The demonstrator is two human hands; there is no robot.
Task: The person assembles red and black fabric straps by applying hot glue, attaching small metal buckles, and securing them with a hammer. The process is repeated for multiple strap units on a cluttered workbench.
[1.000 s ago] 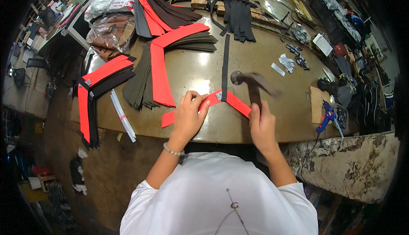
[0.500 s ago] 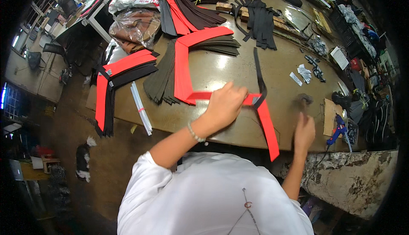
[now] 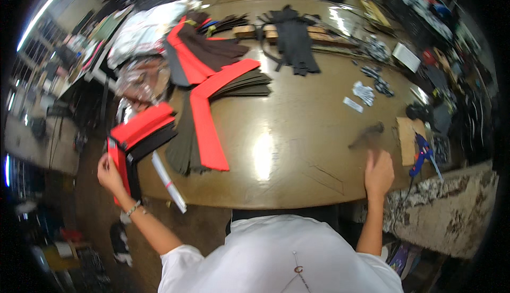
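Note:
At the far left, my left hand [image 3: 110, 175] is closed on the outer edge of a bent red-and-black strip [image 3: 118, 160], which lies against the left stack. That stack has red strips [image 3: 143, 126] above and black strips [image 3: 151, 143] below. On the right, my right hand [image 3: 379, 173] is closed around the handle of what looks like a hammer; its dark head [image 3: 372, 132] is blurred just above the tabletop. Between my hands sits a larger fanned stack of bent strips, red [image 3: 207, 128] on top and dark grey-green [image 3: 183, 139] beneath.
A bundle of white sticks [image 3: 169, 181] lies near the front edge. Black strips [image 3: 295, 41] and a wooden bar [image 3: 321, 37] are at the back. Small metal clips [image 3: 364, 92], cardboard [image 3: 406, 139] and a blue glue gun [image 3: 422, 152] are on the right. Plastic-wrapped bags [image 3: 141, 33] stand back left.
My left hand has carried the bent strip from the middle to the left stack. My right hand stays on the right with the hammer. The view has shifted, too.

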